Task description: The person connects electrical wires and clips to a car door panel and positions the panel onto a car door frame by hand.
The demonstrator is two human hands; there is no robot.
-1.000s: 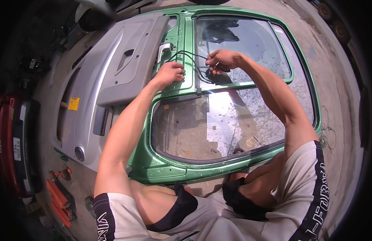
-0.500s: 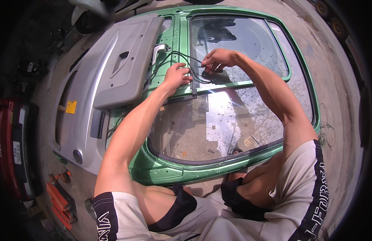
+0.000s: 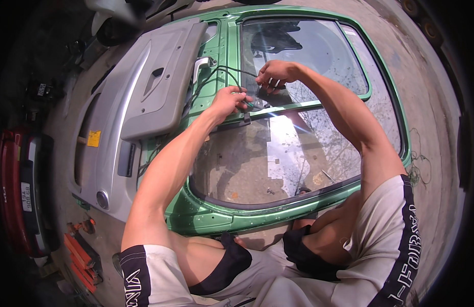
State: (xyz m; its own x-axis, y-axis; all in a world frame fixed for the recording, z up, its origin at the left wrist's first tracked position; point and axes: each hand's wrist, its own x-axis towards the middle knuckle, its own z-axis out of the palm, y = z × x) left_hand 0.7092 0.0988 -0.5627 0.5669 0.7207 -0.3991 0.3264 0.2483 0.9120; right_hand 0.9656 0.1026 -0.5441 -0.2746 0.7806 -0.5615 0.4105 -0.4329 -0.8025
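A: What's different from half a second ago?

B: Mostly the left hand [image 3: 229, 102]. It was spread beside the black cable [image 3: 238, 70]; now it sits a little farther right over the green door [image 3: 232, 225], fingertips at the cable's lower strand.

A: Gripping it?

B: I can't tell. The fingers look narrower than before, but they cover the spot where they meet the cable.

A: And the right hand [image 3: 276, 74]?

B: Nearly where it was, over the green door's upper window [image 3: 318, 59], thumb and fingertips pinching the cable's upper strand.

A: How does the cable lie?

B: In two strands from the green door's left part, near the white handle [image 3: 200, 66], toward the upper window. The lower strand passes behind the left fingers and comes out at that window's lower left corner.

A: Anything unchanged?

B: The grey panel [image 3: 160, 77] still overlaps the green door's left side.
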